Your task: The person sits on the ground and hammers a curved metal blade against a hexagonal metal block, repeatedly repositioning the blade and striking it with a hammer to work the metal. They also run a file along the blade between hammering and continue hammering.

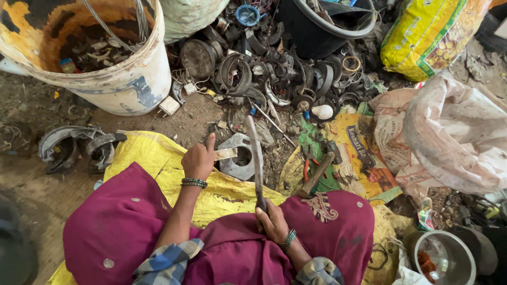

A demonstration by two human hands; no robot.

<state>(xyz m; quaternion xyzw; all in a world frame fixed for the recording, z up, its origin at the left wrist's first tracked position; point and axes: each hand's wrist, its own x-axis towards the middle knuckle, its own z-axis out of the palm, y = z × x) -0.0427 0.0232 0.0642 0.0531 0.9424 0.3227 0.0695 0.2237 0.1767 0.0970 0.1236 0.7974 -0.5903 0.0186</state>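
Gripping long blade (256,158) beside scrap pile (274,74)

Appeared to be an informal scrap-sorting yard on bare dirt ground (31,100). Evidenced by a heap of dark metal parts (264,74), a rusted white bucket (121,79) holding scrap, stuffed woven sacks (454,137), and a hammer (318,173).
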